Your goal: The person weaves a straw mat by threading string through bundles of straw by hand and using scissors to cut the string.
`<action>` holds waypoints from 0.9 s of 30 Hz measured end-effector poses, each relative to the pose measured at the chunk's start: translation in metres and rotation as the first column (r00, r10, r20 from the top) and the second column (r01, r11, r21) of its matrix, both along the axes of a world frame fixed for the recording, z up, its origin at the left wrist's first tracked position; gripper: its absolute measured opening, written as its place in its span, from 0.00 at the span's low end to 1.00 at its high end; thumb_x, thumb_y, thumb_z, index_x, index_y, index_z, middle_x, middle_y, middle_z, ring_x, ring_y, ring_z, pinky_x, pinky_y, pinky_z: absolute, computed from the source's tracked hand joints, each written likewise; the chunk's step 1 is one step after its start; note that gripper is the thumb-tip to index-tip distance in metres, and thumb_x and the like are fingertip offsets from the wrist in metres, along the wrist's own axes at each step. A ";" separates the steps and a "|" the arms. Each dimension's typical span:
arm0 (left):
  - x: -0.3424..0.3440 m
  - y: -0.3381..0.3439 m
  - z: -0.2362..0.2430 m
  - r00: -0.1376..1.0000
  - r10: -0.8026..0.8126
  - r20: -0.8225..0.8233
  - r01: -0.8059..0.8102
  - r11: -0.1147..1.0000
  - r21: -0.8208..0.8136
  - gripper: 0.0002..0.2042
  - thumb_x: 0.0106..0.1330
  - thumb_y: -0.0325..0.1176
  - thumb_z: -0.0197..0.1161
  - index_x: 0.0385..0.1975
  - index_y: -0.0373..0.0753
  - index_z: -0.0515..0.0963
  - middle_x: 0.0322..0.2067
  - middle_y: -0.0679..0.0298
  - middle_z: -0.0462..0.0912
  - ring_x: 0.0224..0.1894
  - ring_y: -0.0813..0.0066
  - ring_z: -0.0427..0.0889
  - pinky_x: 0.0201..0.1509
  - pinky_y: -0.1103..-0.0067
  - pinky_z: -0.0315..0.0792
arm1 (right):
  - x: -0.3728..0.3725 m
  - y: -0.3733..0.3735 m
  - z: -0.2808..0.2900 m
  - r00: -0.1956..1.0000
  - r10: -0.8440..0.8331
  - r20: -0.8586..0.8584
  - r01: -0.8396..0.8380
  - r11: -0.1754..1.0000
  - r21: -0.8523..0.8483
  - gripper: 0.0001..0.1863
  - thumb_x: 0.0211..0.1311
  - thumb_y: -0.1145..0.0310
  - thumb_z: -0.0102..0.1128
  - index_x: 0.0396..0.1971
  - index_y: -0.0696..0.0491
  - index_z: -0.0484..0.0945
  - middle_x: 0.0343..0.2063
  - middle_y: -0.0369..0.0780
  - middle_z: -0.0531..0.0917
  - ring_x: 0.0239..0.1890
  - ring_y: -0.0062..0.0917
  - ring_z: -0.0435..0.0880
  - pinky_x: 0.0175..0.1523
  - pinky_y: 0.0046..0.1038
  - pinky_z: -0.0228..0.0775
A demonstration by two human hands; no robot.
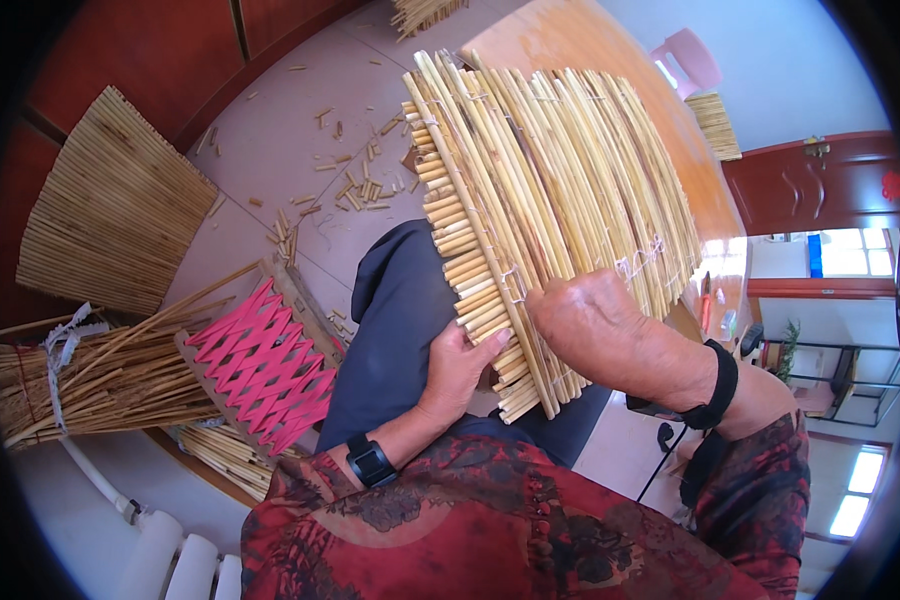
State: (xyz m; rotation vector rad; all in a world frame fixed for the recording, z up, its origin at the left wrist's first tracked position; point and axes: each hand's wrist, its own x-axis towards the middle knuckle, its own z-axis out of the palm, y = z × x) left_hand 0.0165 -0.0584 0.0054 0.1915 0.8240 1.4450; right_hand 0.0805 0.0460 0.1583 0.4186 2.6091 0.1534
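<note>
A two-layered reed mat (570, 190) rests across my lap and the table edge. Its upper stalks are bound with thin pale string (650, 255), and the cut ends of the crossing lower layer stick out along its left side. My left hand (456, 370) grips that side near the close corner, thumb on top of the stalk ends and other fingers partly hidden beneath. Over the edge stalk, my right hand (592, 315) is closed with its fingers bent down against the mat. What lies between its fingertips is hidden, possibly string.
A wooden stool laced with pink straps (265, 365) stands at my left, beside a tied bundle of reeds (100, 380). Another reed mat (115, 205) leans on the red cabinet. Cut reed pieces (365, 192) litter the floor. The wooden table (560, 35) lies beyond.
</note>
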 end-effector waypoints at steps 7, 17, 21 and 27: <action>-0.002 0.003 -0.001 0.994 -0.007 -0.107 0.007 1.000 -0.003 0.11 0.58 0.26 0.57 0.40 0.30 0.71 0.35 0.65 0.77 0.35 0.85 0.74 0.39 0.86 0.70 | -0.001 0.004 -0.005 0.999 -0.033 0.037 0.034 0.998 -0.043 0.02 0.40 0.73 0.53 0.17 0.53 0.71 0.13 0.40 0.76 0.16 0.28 0.79 0.17 0.26 0.67; -0.009 0.000 -0.007 0.991 -0.067 -0.120 0.074 0.996 0.057 0.12 0.59 0.29 0.56 0.40 0.30 0.72 0.35 0.67 0.76 0.35 0.86 0.72 0.39 0.86 0.68 | 0.001 0.007 -0.012 0.993 -0.079 0.083 0.085 0.994 -0.064 0.02 0.40 0.74 0.53 0.18 0.53 0.71 0.14 0.40 0.75 0.19 0.31 0.79 0.19 0.30 0.68; -0.011 -0.001 -0.011 0.990 -0.096 -0.105 0.101 0.994 0.041 0.12 0.59 0.30 0.57 0.40 0.31 0.72 0.34 0.68 0.76 0.34 0.85 0.72 0.40 0.86 0.67 | 0.003 0.006 -0.014 0.996 -0.083 0.030 0.085 0.995 -0.058 0.02 0.39 0.74 0.54 0.17 0.54 0.72 0.13 0.40 0.76 0.18 0.30 0.79 0.19 0.29 0.68; -0.014 -0.002 -0.015 0.967 -0.194 -0.163 0.202 0.979 0.033 0.12 0.60 0.30 0.56 0.40 0.31 0.72 0.34 0.68 0.76 0.35 0.85 0.72 0.41 0.86 0.67 | 0.003 0.005 -0.015 0.993 -0.081 0.085 0.085 0.995 -0.049 0.02 0.39 0.74 0.54 0.17 0.54 0.71 0.13 0.40 0.75 0.18 0.30 0.79 0.18 0.28 0.68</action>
